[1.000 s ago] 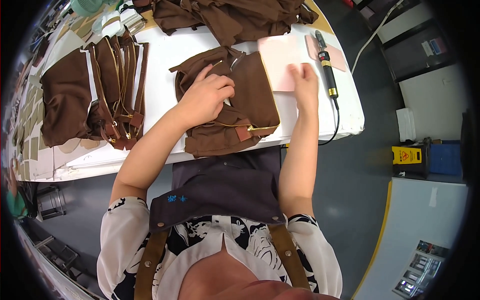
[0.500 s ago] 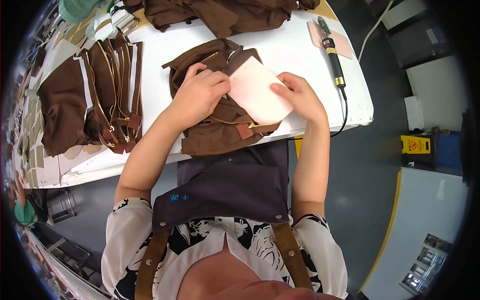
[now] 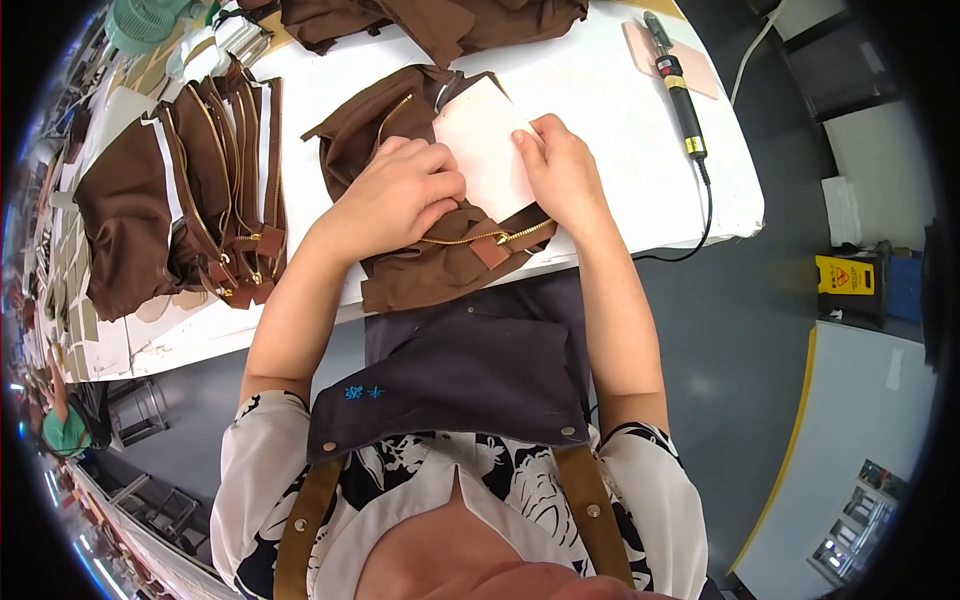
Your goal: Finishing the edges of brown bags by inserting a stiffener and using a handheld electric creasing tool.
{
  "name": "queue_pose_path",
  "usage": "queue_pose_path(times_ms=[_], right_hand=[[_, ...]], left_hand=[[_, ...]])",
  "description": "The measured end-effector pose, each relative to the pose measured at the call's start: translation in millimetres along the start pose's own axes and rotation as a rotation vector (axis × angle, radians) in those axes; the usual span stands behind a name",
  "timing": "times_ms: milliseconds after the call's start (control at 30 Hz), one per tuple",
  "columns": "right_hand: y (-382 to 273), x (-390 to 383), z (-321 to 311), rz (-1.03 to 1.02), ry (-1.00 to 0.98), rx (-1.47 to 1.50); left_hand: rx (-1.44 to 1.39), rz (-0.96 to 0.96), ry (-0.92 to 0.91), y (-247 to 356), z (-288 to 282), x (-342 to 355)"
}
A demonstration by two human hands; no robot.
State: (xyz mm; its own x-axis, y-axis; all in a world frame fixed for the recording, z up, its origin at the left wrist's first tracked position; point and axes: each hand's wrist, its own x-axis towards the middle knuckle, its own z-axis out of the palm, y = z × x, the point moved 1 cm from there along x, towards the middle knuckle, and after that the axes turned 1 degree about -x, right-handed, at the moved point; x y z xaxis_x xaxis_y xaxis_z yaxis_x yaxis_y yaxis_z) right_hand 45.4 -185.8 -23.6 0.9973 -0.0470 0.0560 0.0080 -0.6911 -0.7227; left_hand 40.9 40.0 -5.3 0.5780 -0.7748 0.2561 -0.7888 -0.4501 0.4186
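A pale pinkish-white flat panel (image 3: 482, 150) sits partly inside an unzipped brown fabric bag (image 3: 425, 280) on the table in front of me. My right hand (image 3: 562, 172) grips the panel's right edge, thumb on top. Against the panel's left edge, my left hand (image 3: 405, 192) lies with curled fingers on the bag's fabric; its fingertips are partly hidden. A gold zipper (image 3: 525, 232) with a brown leather tab (image 3: 490, 250) runs along the bag's near side.
Several brown zippered pieces (image 3: 185, 190) are stacked at the left. More brown fabric (image 3: 440, 25) lies at the back. A corded black pen-like tool (image 3: 680, 105) rests on a pink pad (image 3: 640, 50) at the right, near the table's edge.
My right hand has moved left and slightly away from me, carrying the panel deeper into the bag. My left hand stays on the fabric, its fingers more curled.
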Motion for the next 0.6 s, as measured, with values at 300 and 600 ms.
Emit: queue_pose_path(times_ms=[300, 600], right_hand=[[9, -6, -5, 0.101, -0.46, 0.313], [-3, -9, 0, 0.067, -0.303, 0.019]], left_hand=[[-0.074, -0.066, -0.004, 0, 0, 1], [0.079, -0.229, 0.158, -11, -3, -8]])
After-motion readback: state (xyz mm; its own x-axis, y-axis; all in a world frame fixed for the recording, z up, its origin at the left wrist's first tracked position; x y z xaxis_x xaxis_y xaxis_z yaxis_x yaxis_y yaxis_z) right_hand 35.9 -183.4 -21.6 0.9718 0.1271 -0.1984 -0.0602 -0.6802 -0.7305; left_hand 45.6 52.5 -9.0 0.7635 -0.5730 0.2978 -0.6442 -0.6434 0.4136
